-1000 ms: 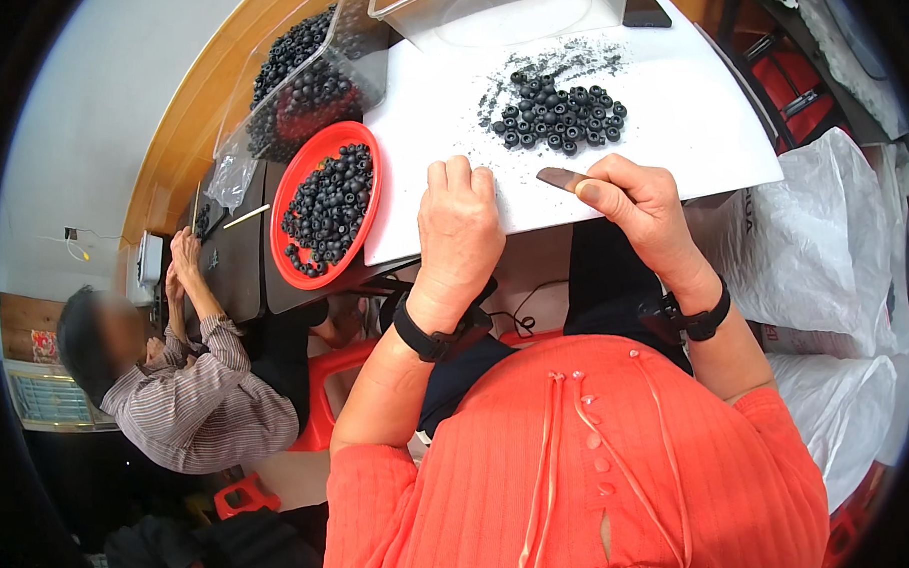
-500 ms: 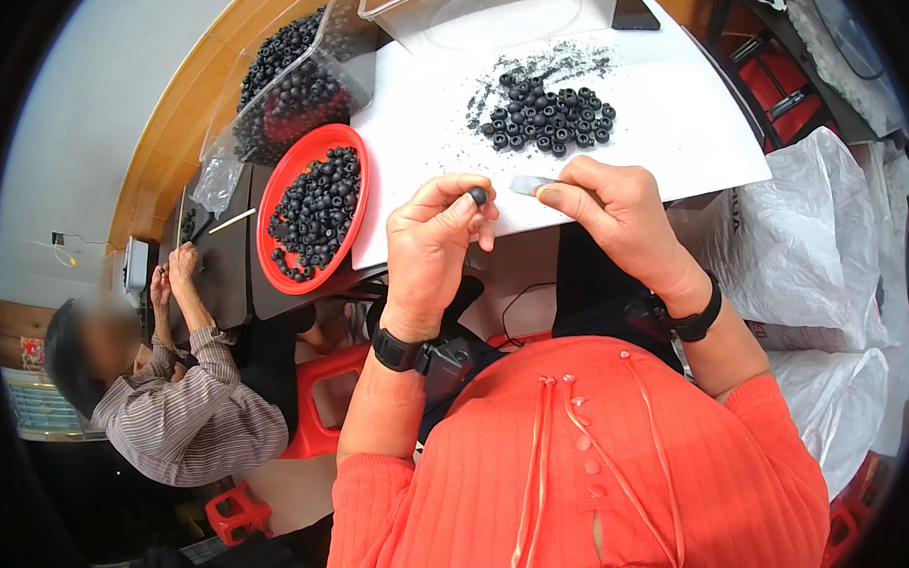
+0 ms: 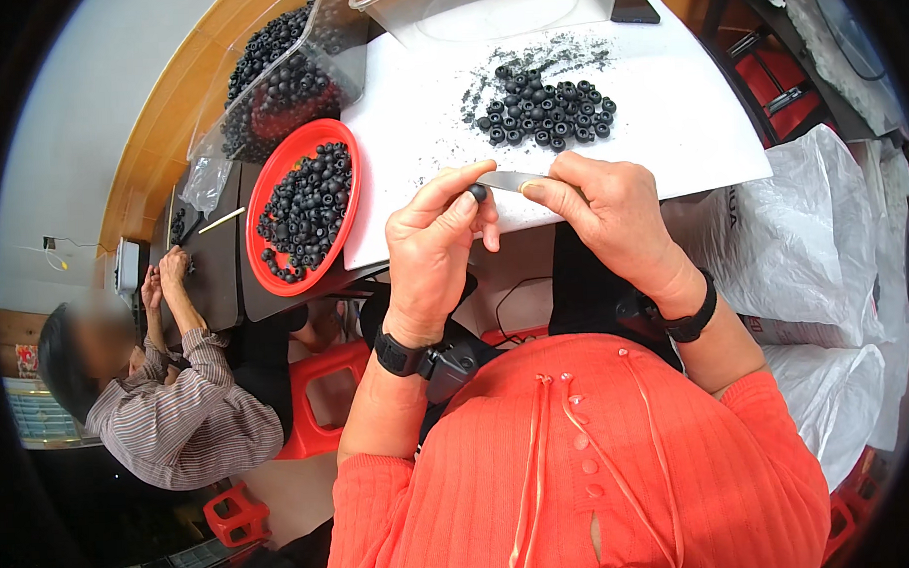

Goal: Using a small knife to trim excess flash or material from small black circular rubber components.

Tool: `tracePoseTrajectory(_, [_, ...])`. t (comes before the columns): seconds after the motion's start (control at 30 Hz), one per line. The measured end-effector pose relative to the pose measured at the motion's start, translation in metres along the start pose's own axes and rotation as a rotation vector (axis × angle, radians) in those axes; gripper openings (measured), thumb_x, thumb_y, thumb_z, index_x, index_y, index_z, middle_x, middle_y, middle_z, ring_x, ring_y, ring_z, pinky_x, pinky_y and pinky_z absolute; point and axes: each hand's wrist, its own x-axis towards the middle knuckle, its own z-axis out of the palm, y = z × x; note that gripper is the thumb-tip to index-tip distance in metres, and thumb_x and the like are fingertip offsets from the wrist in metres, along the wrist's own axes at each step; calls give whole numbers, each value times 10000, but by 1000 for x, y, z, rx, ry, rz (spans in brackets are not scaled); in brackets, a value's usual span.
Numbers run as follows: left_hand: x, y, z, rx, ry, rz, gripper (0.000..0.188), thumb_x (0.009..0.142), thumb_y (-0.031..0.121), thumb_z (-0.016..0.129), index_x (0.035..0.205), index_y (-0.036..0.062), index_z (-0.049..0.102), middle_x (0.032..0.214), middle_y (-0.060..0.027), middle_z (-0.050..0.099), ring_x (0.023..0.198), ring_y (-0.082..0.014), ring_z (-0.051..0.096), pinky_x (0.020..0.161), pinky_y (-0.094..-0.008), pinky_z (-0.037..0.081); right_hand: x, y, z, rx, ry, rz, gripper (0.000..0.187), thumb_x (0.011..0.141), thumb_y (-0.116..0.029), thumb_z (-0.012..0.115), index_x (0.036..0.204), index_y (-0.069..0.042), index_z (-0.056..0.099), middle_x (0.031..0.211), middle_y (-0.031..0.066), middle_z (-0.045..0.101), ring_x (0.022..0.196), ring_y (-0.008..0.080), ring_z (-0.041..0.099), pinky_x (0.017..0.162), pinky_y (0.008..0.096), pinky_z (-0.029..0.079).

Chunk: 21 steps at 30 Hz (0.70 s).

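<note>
Between the thumb and fingers of my left hand (image 3: 425, 247) is a small black ball-shaped piece (image 3: 478, 193). My right hand (image 3: 617, 210) grips a knife with a short, flat metal blade (image 3: 505, 180), its handle hidden in my fingers. The blade lies across to the left, its tip at the black piece and by my left fingertips; whether it cuts in, I cannot tell. Just beyond both hands, a heap of black round pieces (image 3: 559, 110), many with a round hole showing, lies on the white tabletop sheet (image 3: 409, 115), amid dark crumbs.
A red plastic basin (image 3: 250, 231) of black pieces stands left, with a clear tub (image 3: 352, 67) of more behind it. Another clear bin (image 3: 485, 23) and a dark flat device (image 3: 633, 4) sit at the far edge. White sacks (image 3: 788, 232) are at right; a co-worker (image 3: 183, 394) sits left.
The knife blade has moved left and now reaches the black piece; before, a gap lay between them. My left hand keeps its pinch. The view has shifted slightly.
</note>
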Motion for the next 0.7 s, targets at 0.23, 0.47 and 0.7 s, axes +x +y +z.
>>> tracePoseTrajectory(0.23, [-1, 0, 1, 65, 35, 28, 295, 1013, 43, 582, 1278, -52, 668, 965, -73, 625, 742, -158, 602, 682, -270, 493, 2, -4, -1, -42, -7, -19, 360, 933, -398, 703, 746, -96, 647, 587, 104, 597, 527, 304, 616, 480, 404, 447])
tracePoseTrajectory(0.47, [0, 0, 3, 64, 42, 53, 283, 1013, 37, 572, 1261, -58, 673, 964, -76, 622, 735, -158, 601, 678, -271, 493, 4, -3, -2, -31, -38, -29, 359, 934, -394, 703, 745, -94, 646, 597, 101, 609, 533, 299, 625, 488, 403, 456])
tracePoseTrajectory(0.7, [-1, -2, 4, 31, 46, 48, 270, 1015, 42, 566, 1236, -63, 679, 951, -85, 631, 725, -163, 605, 661, -270, 497, 4, 0, -3, -41, -65, -46, 362, 937, -384, 701, 734, -91, 640, 599, 105, 610, 536, 298, 629, 492, 402, 458])
